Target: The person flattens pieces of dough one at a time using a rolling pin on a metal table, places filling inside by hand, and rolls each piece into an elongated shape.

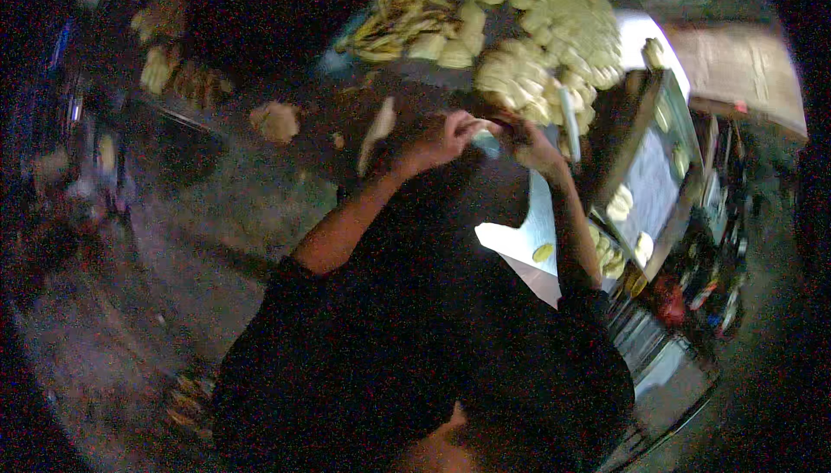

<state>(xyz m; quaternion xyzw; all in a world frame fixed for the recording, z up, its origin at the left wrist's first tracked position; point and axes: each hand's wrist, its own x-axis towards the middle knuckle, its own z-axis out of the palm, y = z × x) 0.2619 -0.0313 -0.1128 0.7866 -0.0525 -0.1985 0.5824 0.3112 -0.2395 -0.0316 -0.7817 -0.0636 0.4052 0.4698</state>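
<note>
In front of my body, my two hands meet over the near edge of a dark work surface. My left hand (448,138) is closed, its fingertips pinched near my right hand. My right hand (534,148) has its fingers curled inward, partly in shadow. A small pale bluish thing (486,144) shows between them, too blurred to name. Just beyond is a heap of pale yellow rounded pieces (511,75). Left of it lies a pile of long yellowish strips (407,23). A long pale strip (376,135) is beside my left wrist, and a whitish upright strip (569,122) is beyond my right hand.
On the right stands a wooden-framed tray (649,170) with a few pale pieces. A white sheet (519,235) lies below my right forearm. A tan board (736,70) is at the far right. Brown lumps (277,121) lie to the left. Much is dark and blurred.
</note>
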